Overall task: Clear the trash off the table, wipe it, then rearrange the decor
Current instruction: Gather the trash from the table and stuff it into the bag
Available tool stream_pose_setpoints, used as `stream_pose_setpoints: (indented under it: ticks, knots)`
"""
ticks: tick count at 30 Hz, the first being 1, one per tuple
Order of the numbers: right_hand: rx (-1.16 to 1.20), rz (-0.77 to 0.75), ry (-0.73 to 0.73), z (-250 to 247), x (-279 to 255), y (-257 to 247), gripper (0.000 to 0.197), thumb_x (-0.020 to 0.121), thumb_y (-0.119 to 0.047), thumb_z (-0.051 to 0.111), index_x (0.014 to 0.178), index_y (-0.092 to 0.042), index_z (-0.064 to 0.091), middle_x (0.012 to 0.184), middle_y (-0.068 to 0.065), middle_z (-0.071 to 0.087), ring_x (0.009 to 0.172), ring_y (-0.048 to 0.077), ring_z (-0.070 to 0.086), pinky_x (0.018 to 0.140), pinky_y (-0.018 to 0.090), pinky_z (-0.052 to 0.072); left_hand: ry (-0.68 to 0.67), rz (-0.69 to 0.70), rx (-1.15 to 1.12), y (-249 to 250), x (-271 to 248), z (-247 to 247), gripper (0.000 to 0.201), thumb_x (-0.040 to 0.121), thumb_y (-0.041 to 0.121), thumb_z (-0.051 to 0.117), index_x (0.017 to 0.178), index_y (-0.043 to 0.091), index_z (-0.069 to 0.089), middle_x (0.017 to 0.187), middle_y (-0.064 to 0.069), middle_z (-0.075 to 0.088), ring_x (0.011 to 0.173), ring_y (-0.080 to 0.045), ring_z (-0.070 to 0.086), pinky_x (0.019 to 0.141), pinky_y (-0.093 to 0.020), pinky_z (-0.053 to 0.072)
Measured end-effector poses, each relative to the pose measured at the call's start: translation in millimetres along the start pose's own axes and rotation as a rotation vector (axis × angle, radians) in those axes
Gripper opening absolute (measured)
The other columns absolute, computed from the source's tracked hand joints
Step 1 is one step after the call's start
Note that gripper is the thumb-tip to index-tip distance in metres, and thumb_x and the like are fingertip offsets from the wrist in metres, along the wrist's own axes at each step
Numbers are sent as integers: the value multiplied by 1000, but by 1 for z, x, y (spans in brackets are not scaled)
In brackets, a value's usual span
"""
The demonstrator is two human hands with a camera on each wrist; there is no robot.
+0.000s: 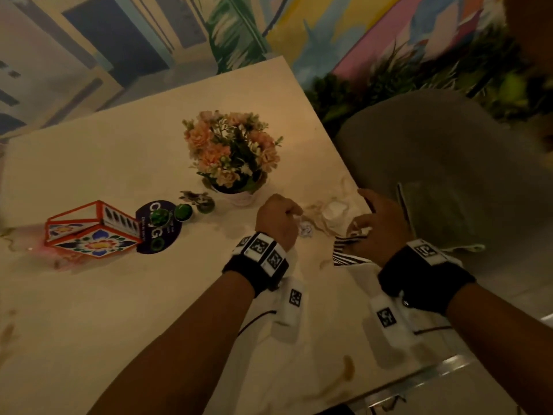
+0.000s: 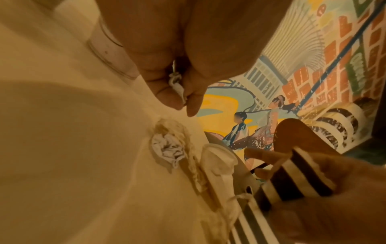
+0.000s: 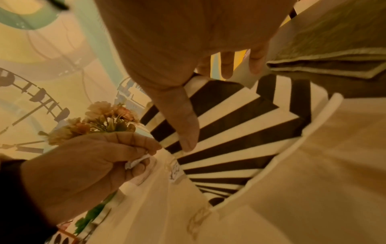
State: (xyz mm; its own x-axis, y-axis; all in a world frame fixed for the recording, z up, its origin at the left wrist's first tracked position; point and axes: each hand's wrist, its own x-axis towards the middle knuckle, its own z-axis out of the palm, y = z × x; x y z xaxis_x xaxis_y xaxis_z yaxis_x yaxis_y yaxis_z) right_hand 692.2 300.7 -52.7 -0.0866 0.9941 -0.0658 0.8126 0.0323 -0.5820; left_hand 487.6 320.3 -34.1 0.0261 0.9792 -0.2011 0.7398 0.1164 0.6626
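Note:
My left hand (image 1: 289, 216) hovers just over the cream table (image 1: 125, 295), pinching a small white paper scrap (image 2: 177, 85) between thumb and fingertips. A crumpled paper ball (image 1: 305, 230) lies on the table just right of that hand, seen in the left wrist view as the paper ball (image 2: 167, 149). A crumpled tissue (image 1: 332, 213) sits beyond it near the table's right edge. My right hand (image 1: 363, 229) grips the rim of a black-and-white striped paper bag (image 1: 347, 256) at that edge, thumb (image 3: 188, 132) pressed on the stripes. The scrap (image 3: 136, 162) also shows in the right wrist view.
A potted bunch of pink flowers (image 1: 233, 154) stands mid-table. Left of it are small green ornaments (image 1: 182, 211), a dark round coaster (image 1: 158, 227) and an orange floral box (image 1: 92, 230). A grey chair (image 1: 443, 163) with a folded cloth (image 1: 431, 217) stands right of the table.

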Motion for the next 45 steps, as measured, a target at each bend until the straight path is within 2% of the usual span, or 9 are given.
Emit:
stream_pose_setpoints:
  ticks: [2,4,6,12,17,24,32,39,45]
  knots:
    - [20,100,-92,1,16,2,65,44,-29,88,104,-14,70,133,4,53,127,25,43,104,35,39,-10,3,53,6,10,5,26,88,-6,46,101,2,67,113,-16,57,105,-30,55,91,-31,42]
    - [69,198,-199,3,25,-1,104,42,-25,89,136,-23,45,123,0,58,128,19,39,106,32,38,-53,-1,95,10,16,11,24,86,-4,50,105,1,64,118,-16,52,107,-30,53,93,-31,41]
    - [55,223,-298,3,29,-7,114,44,-21,90,142,-29,33,120,-3,59,131,19,32,110,34,33,-124,-24,168,11,19,20,28,82,6,61,109,3,61,120,-13,47,106,-29,52,92,-29,42]
    - [-246,139,-460,-7,25,-31,69,60,-27,85,123,-29,57,147,-8,26,137,24,19,113,42,27,-204,39,357,4,16,41,60,66,29,75,116,10,48,120,-11,39,110,-30,40,93,-39,41]
    - [-308,102,-472,-6,23,-38,57,62,-33,84,115,-28,62,144,-4,29,133,25,27,112,41,28,-142,97,300,4,12,42,28,87,21,56,113,10,53,116,-15,41,103,-31,41,87,-42,41]
    - [-169,57,-401,9,4,-31,25,66,-20,82,88,-24,71,137,1,30,122,29,38,104,34,39,-99,48,195,-17,9,34,9,81,-3,52,86,5,49,98,-18,45,85,-30,45,67,-32,27]
    - [95,146,-294,-8,-20,-14,35,56,-16,89,65,-26,56,112,-3,38,92,19,51,91,30,48,-67,-46,41,-19,7,-9,11,85,5,59,79,12,53,81,-6,55,77,-24,51,65,-25,35]
    - [51,158,-374,-13,-15,-19,46,53,-15,89,56,-37,49,110,-8,36,93,16,49,83,20,38,-287,76,79,-33,-33,2,35,89,0,48,118,16,59,105,-8,52,97,-26,53,84,-26,39]
    - [93,129,-316,-12,-28,-29,43,54,-11,89,56,-34,52,109,-4,39,93,18,51,80,19,38,-273,128,240,-39,-48,37,30,84,29,56,112,23,49,95,-2,35,84,-29,45,70,-32,39]
